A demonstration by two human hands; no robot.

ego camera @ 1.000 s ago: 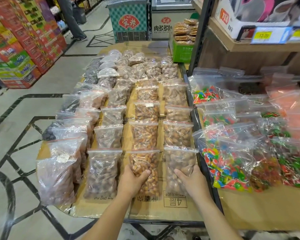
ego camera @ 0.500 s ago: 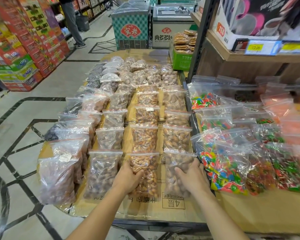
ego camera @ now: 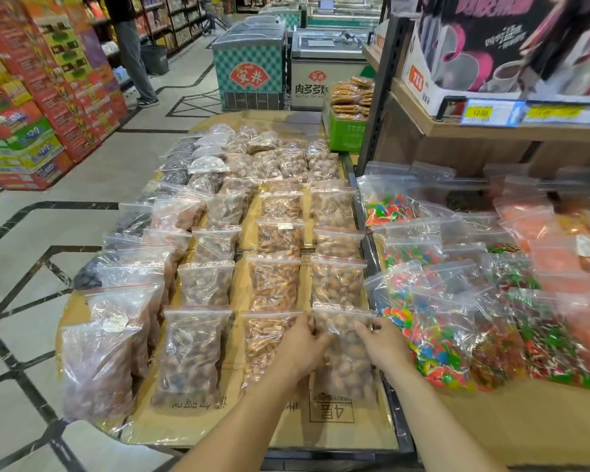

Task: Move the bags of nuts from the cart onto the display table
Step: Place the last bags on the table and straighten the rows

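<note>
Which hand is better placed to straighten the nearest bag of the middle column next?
Left. The left hand lies partly over that middle bag while pinching the near right bag; the right hand is across that bag, beside the candy bags.

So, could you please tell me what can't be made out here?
Head view:
nearest bag: partly covered by left hand and right hand.
white label: too small to read.
orange bags, right edge: blurred.
person in the aisle: cut off by top edge.

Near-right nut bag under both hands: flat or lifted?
Flat, it seems: the bag lies along the cardboard, not raised; left hand and right hand grip its upper edges.
</note>
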